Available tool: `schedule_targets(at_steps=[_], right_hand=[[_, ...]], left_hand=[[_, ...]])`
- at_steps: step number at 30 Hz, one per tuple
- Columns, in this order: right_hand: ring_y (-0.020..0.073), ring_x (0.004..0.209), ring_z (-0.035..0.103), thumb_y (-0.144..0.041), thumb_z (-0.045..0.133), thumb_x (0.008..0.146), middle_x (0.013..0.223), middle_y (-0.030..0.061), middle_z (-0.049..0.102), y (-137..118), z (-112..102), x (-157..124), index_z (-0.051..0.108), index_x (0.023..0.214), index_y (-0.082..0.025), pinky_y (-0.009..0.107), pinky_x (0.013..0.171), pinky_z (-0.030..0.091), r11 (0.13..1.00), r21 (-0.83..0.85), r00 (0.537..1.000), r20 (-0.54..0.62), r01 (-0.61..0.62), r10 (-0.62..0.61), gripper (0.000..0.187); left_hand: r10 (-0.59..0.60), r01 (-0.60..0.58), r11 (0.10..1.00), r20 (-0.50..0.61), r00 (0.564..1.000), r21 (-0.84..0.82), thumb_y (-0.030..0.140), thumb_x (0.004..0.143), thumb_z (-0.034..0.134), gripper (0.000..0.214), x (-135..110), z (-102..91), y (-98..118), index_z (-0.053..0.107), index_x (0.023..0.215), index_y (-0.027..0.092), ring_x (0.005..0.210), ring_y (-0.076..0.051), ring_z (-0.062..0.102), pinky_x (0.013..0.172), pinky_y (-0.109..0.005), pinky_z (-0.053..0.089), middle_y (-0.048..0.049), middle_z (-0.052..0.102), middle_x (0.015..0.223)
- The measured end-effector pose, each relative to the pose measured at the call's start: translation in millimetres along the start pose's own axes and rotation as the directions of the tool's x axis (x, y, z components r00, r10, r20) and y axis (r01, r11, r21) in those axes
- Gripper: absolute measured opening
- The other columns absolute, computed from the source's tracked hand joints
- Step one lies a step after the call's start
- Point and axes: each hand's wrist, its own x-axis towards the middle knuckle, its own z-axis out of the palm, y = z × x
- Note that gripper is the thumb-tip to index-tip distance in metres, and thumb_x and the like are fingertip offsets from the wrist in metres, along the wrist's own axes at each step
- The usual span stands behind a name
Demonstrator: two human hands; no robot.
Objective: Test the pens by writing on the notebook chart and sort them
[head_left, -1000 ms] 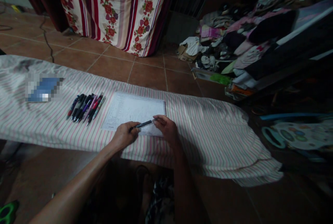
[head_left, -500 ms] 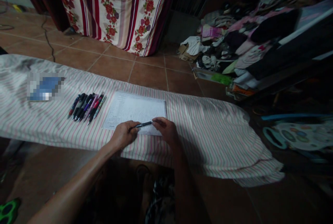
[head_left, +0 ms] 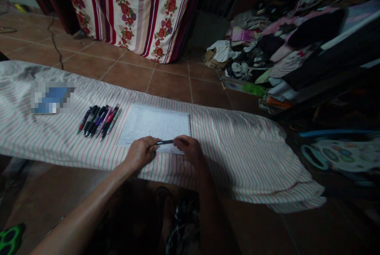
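Note:
A dark pen (head_left: 166, 142) lies level between my two hands, above the near edge of a spiral notebook (head_left: 160, 122). My left hand (head_left: 143, 149) is closed round the pen's left end. The fingers of my right hand (head_left: 189, 146) are pinched on its right end. Writing or print covers the notebook's light page, and the spiral runs down its right side. To the left of the notebook, several pens (head_left: 99, 121) of different colours lie side by side on the striped cloth (head_left: 237, 144).
A blurred-out blue item (head_left: 52, 100) lies on the cloth at the left. Beyond the covered surface are a tiled floor (head_left: 127, 73) and a flowered curtain (head_left: 127, 10). Clothes (head_left: 267, 37) are heaped at the back right, with a pale plastic item (head_left: 341, 154) nearer on the right.
The pen has turned slightly, from a small tilt to nearly level. My right hand has dipped a little; both hands stay on the pen.

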Motion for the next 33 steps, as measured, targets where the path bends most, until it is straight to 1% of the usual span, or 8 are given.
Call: schedule_targets(at_steps=[4, 8, 15, 17, 20, 24, 29, 33], right_hand=[[0.0100, 0.050, 0.044, -0.039, 0.053, 0.077, 0.055, -0.0019, 0.053, -2.2, 0.5, -0.7, 0.061, 0.063, -0.018, 0.022, 0.047, 0.031, 0.998, -0.057, 1.000, 0.012, 0.018, -0.018, 0.026], [0.0107, 0.049, 0.046, -0.044, 0.051, 0.078, 0.051, -0.0019, 0.054, -0.9, 4.1, 0.9, 0.059, 0.058, -0.019, 0.022, 0.048, 0.033, 0.996, -0.084, 1.000, -0.010, 0.011, -0.012, 0.033], [0.0112, 0.049, 0.049, -0.050, 0.048, 0.078, 0.051, -0.0005, 0.056, 8.2, 7.8, 5.5, 0.059, 0.057, -0.019, 0.023, 0.048, 0.037, 0.999, -0.033, 1.000, -0.019, -0.016, 0.015, 0.039], [0.0120, 0.051, 0.052, -0.052, 0.048, 0.078, 0.054, 0.0008, 0.059, 8.4, 7.8, 5.6, 0.061, 0.060, -0.018, 0.023, 0.050, 0.040, 0.999, 0.017, 0.999, -0.024, -0.041, 0.042, 0.040], [0.0134, 0.055, 0.057, -0.053, 0.049, 0.076, 0.063, 0.0035, 0.064, 5.2, 7.7, 5.2, 0.065, 0.073, -0.018, 0.024, 0.051, 0.044, 0.988, 0.135, 0.994, -0.059, -0.081, 0.089, 0.039], [0.0139, 0.059, 0.059, -0.047, 0.058, 0.070, 0.072, 0.0051, 0.068, 0.3, 6.6, 5.0, 0.065, 0.088, -0.017, 0.025, 0.053, 0.047, 0.966, 0.242, 0.988, -0.097, -0.095, 0.122, 0.036], [0.0146, 0.063, 0.061, -0.036, 0.062, 0.067, 0.076, 0.0053, 0.069, 0.8, 6.5, 5.7, 0.064, 0.094, -0.017, 0.026, 0.055, 0.047, 0.956, 0.284, 0.987, -0.108, -0.080, 0.115, 0.033], [0.0143, 0.063, 0.060, -0.034, 0.062, 0.067, 0.073, 0.0041, 0.068, 1.9, 8.2, 6.5, 0.065, 0.093, -0.017, 0.025, 0.055, 0.047, 0.955, 0.291, 0.989, -0.109, -0.061, 0.097, 0.031]], left_hand=[[0.047, -0.046, 0.995, -0.015, 0.999, 0.086, 0.016, 0.079, 0.044, 0.035, -1.9, 3.9, -1.7, 0.063, 0.109, 0.020, 0.080, -0.017, 0.058, 0.070, -0.025, 0.043, -0.0056, 0.065, 0.087], [0.063, -0.060, 0.991, -0.025, 0.998, 0.120, 0.016, 0.080, 0.043, 0.037, -1.8, 6.7, -4.4, 0.061, 0.111, 0.021, 0.080, -0.016, 0.057, 0.070, -0.024, 0.043, -0.0048, 0.064, 0.086], [0.014, -0.015, 0.992, 0.011, 1.000, 0.128, 0.021, 0.084, 0.040, 0.034, 0.8, 4.5, -1.5, 0.061, 0.110, 0.020, 0.076, -0.016, 0.058, 0.067, -0.024, 0.042, -0.0046, 0.063, 0.084], [-0.001, -0.001, 0.993, 0.018, 1.000, 0.114, 0.022, 0.084, 0.040, 0.034, 1.0, 3.7, 0.5, 0.061, 0.110, 0.019, 0.076, -0.016, 0.058, 0.067, -0.024, 0.042, -0.0052, 0.064, 0.085], [-0.042, 0.041, 0.996, 0.015, 0.999, 0.081, 0.022, 0.084, 0.040, 0.034, 1.4, 3.7, 0.9, 0.062, 0.109, 0.018, 0.078, -0.018, 0.060, 0.069, -0.026, 0.043, -0.0063, 0.065, 0.088], [-0.115, 0.115, 0.993, -0.018, 0.993, -0.019, 0.024, 0.082, 0.043, 0.033, 2.4, 6.7, -4.1, 0.063, 0.107, 0.019, 0.087, -0.020, 0.061, 0.076, -0.028, 0.044, -0.0065, 0.067, 0.094], [-0.150, 0.147, 0.982, -0.015, 0.989, -0.121, 0.026, 0.082, 0.042, 0.033, 3.4, 10.2, -7.1, 0.064, 0.105, 0.017, 0.089, -0.021, 0.062, 0.078, -0.030, 0.045, -0.0074, 0.069, 0.096], [-0.145, 0.146, 0.982, 0.016, 0.989, -0.117, 0.026, 0.082, 0.041, 0.034, 3.4, 9.1, -4.2, 0.064, 0.105, 0.015, 0.089, -0.022, 0.062, 0.077, -0.032, 0.045, -0.0086, 0.069, 0.096]])
